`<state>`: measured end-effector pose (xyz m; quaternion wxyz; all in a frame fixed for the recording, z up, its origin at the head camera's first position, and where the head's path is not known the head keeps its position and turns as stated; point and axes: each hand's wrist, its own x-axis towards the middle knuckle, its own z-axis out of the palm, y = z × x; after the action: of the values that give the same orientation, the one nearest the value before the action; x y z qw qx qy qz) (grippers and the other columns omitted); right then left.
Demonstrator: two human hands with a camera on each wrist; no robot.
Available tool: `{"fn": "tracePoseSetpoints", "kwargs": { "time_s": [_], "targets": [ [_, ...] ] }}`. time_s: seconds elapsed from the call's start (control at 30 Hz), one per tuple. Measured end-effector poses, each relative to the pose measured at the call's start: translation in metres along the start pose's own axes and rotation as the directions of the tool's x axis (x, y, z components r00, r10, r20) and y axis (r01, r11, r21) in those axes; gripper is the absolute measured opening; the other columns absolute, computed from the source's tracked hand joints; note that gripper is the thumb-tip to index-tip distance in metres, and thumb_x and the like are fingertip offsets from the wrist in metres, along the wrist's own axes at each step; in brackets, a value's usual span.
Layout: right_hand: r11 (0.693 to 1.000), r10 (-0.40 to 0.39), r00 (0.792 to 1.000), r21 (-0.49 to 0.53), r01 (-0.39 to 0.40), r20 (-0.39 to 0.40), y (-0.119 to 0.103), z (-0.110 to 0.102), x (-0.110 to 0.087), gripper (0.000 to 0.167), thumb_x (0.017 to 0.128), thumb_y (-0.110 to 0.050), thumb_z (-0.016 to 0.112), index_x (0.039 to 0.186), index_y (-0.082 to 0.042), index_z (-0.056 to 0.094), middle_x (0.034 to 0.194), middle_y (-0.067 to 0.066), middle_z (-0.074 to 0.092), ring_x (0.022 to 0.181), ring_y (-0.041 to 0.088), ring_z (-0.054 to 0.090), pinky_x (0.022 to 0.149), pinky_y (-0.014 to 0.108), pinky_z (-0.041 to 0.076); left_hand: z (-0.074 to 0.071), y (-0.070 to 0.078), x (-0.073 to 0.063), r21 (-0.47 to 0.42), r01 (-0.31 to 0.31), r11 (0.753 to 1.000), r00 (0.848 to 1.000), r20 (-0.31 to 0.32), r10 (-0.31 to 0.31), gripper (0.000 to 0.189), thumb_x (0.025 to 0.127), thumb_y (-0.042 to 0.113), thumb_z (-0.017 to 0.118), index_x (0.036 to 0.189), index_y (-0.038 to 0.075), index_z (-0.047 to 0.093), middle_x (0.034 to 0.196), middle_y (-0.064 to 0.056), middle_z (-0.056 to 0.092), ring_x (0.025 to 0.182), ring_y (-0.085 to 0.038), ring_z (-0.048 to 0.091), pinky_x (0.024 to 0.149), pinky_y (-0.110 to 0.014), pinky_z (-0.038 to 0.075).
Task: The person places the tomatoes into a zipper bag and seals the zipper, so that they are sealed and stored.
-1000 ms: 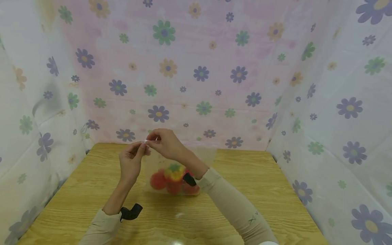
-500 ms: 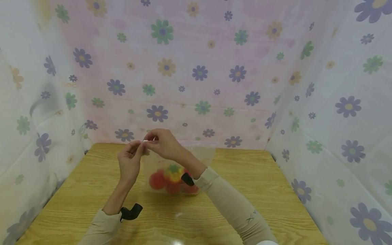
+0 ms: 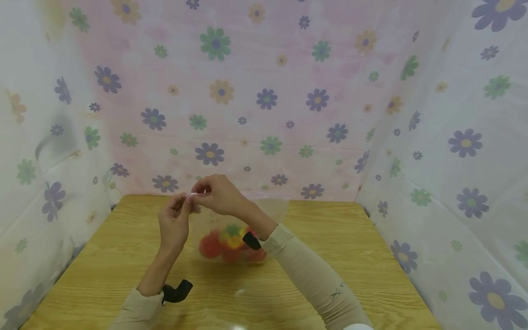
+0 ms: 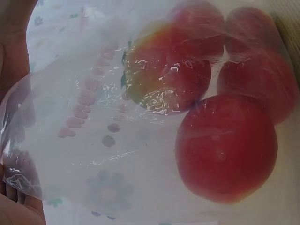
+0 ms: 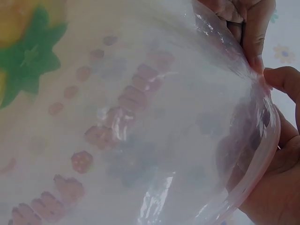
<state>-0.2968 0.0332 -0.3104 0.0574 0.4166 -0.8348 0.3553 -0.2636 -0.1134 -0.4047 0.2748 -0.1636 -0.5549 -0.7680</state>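
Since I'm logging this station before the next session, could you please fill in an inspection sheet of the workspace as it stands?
Surface: wooden table, light grain, bare where visible.
Job's things: clear plastic bag standing on the table, its top edge held up; inside, red round fruits and a yellow-red one with a green stem.
Clutter: nothing seen.
Hands: left hand and right hand both pinch the bag's top edge, close together at its left end.
Cables: nothing seen; only black wrist mounts on both arms.
Surroundings: flowered sheeting hangs behind and on both sides of the table.
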Motion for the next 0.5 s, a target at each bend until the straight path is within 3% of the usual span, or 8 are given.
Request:
{"fn": "tracePoseSetpoints", "kwargs": {
  "time_s": [0.5],
  "targets": [
    [1.000, 0.009, 1.000, -0.011, -0.009, -0.007, 0.0050, -0.0051, -0.0054, 0.010, 0.097, -0.013, 0.070, 0.096, -0.008, 0.078, 0.087, 0.000, 0.071, 0.066, 0.012, 0.053, 0.059, 0.018, 0.045, 0.0021, -0.0021, -0.0002, 0.005, -0.047, 0.999, 0.999, 0.012, 0.047, 0.013, 0.102, -0.002, 0.056, 0.101, -0.015, 0.058, 0.080, -0.001, 0.067, 0.070, -0.009, 0.067, 0.073, -0.019, 0.059]
  ]
}}
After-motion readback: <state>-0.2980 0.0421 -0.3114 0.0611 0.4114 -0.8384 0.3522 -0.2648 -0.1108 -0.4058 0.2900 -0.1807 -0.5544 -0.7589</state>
